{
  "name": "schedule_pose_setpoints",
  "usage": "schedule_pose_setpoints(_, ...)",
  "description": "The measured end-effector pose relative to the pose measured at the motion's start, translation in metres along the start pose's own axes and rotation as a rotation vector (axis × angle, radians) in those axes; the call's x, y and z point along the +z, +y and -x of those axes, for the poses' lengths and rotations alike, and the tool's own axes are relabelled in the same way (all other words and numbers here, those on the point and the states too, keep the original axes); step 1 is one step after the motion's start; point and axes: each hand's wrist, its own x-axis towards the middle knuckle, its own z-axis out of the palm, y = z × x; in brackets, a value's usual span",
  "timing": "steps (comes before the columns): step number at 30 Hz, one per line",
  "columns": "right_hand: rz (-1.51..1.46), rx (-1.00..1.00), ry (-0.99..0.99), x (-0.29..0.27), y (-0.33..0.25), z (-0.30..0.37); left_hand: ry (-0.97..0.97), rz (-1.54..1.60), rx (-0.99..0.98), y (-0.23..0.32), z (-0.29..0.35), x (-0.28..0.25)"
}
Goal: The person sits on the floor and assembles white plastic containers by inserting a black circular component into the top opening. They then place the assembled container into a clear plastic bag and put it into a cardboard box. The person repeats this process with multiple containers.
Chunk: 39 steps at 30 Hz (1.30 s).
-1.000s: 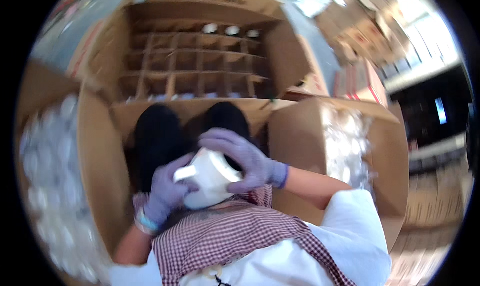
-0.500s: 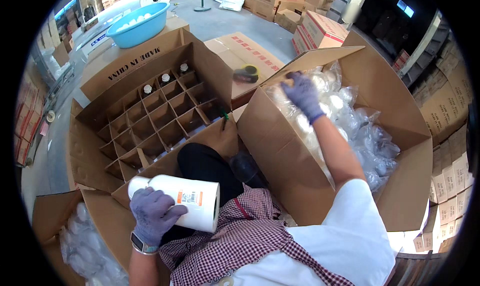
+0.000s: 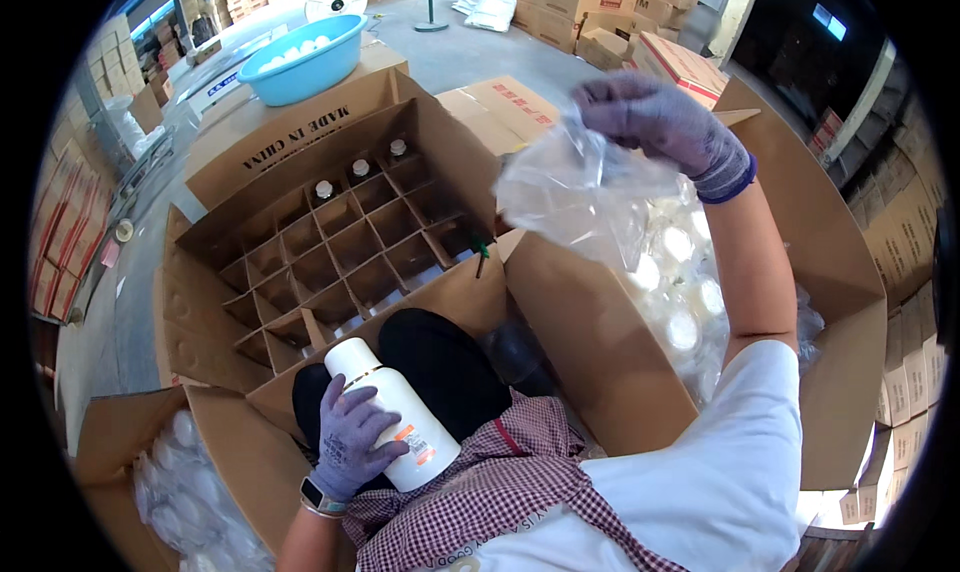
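My left hand [image 3: 352, 437], in a purple glove, is closed round a white bottle [image 3: 400, 417] with an orange-marked label, tilted across my lap with its rounded cap end up and away from me. My right hand [image 3: 650, 117], gloved alike, pinches a clear plastic bag [image 3: 575, 187] by its top edge above the right carton [image 3: 590, 322]. The bag hangs loose and looks thin. Several bagged pale pieces with round ends [image 3: 680, 282] lie in that carton. To the left stands a carton with cardboard dividers [image 3: 330, 247]; three capped bottles [image 3: 361, 168] stand in its far cells.
A blue basin [image 3: 305, 62] with white pieces sits on a carton behind the divided one. At lower left another open carton [image 3: 225, 452] holds clear plastic-wrapped things. Stacked cartons [image 3: 905, 362] line the right side. The right carton's flaps stand up.
My right hand has risen out of the right carton with a clear plastic bag. My left hand has turned the white bottle from nearly level to a slant, cap end upward.
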Motion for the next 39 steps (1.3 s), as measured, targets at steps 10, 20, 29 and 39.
schedule_pose_setpoints(10,-1.089,-0.246,0.009,0.237,-0.044,-0.154,0.205,1.419,-0.019,-0.031,-0.001,0.072)
schedule_pose_setpoints(20,-0.337,-0.407,-0.215,0.375,0.079,-0.223,1.278,1.426,-0.619,-0.099,-0.024,-0.059)
schedule_pose_setpoints(29,0.229,-0.550,-0.018,0.352,0.019,-0.171,1.153,1.021,-0.587,-0.145,-0.025,0.002)
schedule_pose_setpoints(39,0.118,-0.363,-0.202,0.355,0.205,-0.180,0.460,1.543,-0.426,-0.180,0.031,0.043)
